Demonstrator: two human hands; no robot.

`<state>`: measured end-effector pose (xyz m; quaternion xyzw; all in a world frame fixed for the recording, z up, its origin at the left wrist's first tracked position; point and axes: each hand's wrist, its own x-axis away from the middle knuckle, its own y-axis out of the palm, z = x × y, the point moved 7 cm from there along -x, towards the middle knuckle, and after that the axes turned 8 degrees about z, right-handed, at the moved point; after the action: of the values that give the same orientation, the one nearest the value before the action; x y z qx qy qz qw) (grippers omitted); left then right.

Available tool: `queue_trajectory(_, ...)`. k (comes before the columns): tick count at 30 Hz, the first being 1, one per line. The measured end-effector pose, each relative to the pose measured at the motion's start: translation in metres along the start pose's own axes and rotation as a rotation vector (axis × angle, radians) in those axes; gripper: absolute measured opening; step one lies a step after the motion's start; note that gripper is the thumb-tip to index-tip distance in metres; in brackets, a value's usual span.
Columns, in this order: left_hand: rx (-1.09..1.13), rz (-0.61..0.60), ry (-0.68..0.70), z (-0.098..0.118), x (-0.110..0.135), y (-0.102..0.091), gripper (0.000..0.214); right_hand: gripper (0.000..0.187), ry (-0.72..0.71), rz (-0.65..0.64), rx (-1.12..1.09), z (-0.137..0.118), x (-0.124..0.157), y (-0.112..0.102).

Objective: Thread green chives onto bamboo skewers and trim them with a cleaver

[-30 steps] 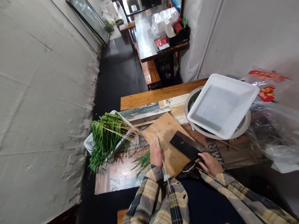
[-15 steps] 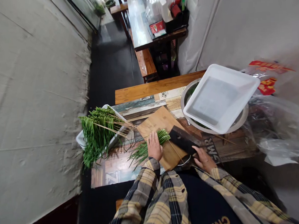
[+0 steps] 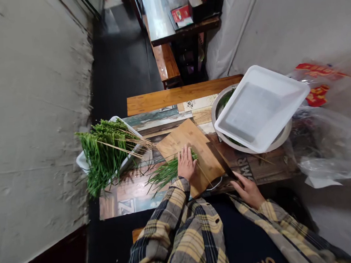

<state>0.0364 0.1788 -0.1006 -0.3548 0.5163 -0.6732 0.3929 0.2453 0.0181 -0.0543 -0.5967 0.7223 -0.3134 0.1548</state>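
Observation:
My left hand (image 3: 187, 163) lies with outstretched fingers over a bunch of garlic chives (image 3: 163, 175) on a wooden cutting board (image 3: 205, 149). The bunch's green leaves trail off the board's left side onto the table. A thin bamboo skewer (image 3: 203, 174) lies on the board, right of my left hand. Closed around the handle of a cleaver, my right hand (image 3: 249, 190) is at the board's lower right. The cleaver's dark blade (image 3: 220, 158) shows as a narrow strip over the board's right edge, apart from the chives.
On the left, a white tray (image 3: 82, 163) bears skewered chives (image 3: 107, 149), their skewers pointing right. A second white tray (image 3: 260, 108) rests tilted on a metal bowl (image 3: 219, 103) with greens inside. Plastic bags (image 3: 324, 136) lie at the right. Beyond stand a bench (image 3: 167, 63) and another table (image 3: 157, 19).
The cleaver has moved right, away from the chives' cut end, and its blade has turned from broad side to narrow. My left hand has shifted slightly right on the bunch. The camera view shifted.

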Motion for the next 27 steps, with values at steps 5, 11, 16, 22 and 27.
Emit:
queue_trajectory(5, -0.014, 0.027, -0.04, 0.007, 0.002, 0.013, 0.068, 0.041, -0.018, -0.012, -0.104, -0.038, -0.034, 0.039)
queue_trajectory(11, 0.013, 0.018, -0.034, 0.007, 0.002, 0.006, 0.067, 0.038, -0.056, -0.03, -0.113, -0.051, -0.045, 0.064)
queue_trajectory(16, -0.003, 0.048, -0.006, -0.001, 0.015, -0.006, 0.067, 0.037, -0.061, -0.008, -0.095, -0.052, -0.044, 0.065)
queue_trajectory(22, 0.0, -0.044, 0.127, 0.007, 0.026, 0.008, 0.074, 0.039, -0.038, -0.021, -0.071, -0.054, -0.044, 0.066)
queue_trajectory(27, 0.022, -0.074, 0.131, 0.008, 0.023, 0.017, 0.081, 0.038, -0.04, -0.041, -0.079, -0.065, -0.043, 0.063)
